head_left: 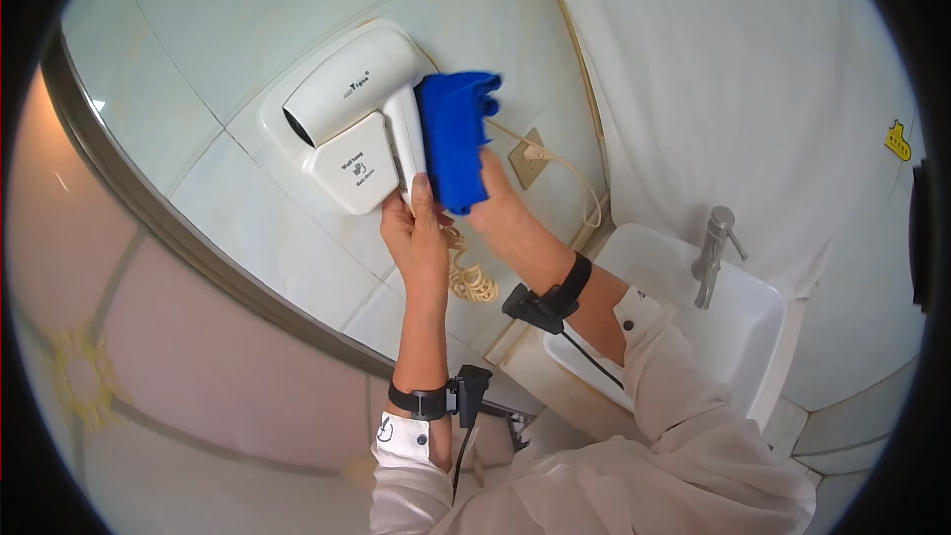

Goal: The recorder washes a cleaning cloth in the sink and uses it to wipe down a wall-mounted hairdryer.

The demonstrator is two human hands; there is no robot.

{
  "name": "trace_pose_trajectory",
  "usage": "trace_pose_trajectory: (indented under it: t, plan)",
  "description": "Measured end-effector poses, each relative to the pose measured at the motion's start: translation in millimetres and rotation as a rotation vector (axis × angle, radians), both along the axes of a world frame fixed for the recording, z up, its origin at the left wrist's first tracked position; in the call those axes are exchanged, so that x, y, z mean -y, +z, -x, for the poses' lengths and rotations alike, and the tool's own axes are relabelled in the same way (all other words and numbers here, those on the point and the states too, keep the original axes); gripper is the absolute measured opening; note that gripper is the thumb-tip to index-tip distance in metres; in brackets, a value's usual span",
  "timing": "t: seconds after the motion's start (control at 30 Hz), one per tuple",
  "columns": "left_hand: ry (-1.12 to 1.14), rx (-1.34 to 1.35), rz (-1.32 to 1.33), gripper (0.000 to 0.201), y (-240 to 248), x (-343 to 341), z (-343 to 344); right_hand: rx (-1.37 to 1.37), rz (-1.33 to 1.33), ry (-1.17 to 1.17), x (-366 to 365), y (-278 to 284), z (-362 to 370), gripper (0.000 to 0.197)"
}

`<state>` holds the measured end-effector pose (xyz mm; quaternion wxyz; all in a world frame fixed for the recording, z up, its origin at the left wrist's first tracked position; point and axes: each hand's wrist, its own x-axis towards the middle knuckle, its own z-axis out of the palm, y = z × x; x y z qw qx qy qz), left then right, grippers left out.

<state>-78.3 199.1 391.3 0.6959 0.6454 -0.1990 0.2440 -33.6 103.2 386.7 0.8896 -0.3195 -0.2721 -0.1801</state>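
Observation:
A white hair dryer [352, 79] hangs in its white wall holder [349, 163] on the tiled wall. My left hand [416, 233] is closed round the lower end of the dryer's handle, thumb on its front. Against the handle's right side is a blue cloth [458, 139]. My right hand [487, 183] is behind that cloth and mostly covered by it, the fingers out of sight. The cloth's upper edge is bunched and slightly blurred. Below my left hand hangs the dryer's coiled cream cord [471, 280].
A wall socket [528, 159] with a plug and looping cable is right of the cloth. The white washbasin [763, 337] with a metal tap [715, 248] stands below right, in front of a white curtain [713, 69]. Black straps with small devices [540, 307] circle both forearms.

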Motion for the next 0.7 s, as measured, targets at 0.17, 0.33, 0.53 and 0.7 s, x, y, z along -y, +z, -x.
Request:
trace_pose_trajectory:
  t: [0.17,0.33,0.53,0.7]
  plan:
    - [0.022,0.016,-0.074,0.040,-1.6,-4.1,-1.2,0.038,0.210,-0.023,1.3,15.9,19.2,0.026]
    - [0.058,0.027,-0.117,0.045,-1.2,0.9,2.0,0.114,0.283,-0.395,6.5,36.8,14.9,0.029]
    - [0.091,0.021,-0.131,0.050,-0.2,-6.4,-0.3,-0.060,0.079,-0.083,19.3,106.2,-11.7,0.026]
    - [0.064,0.034,-0.114,0.047,4.3,6.4,7.3,0.141,0.262,-0.120,40.5,130.6,-34.2,0.028]
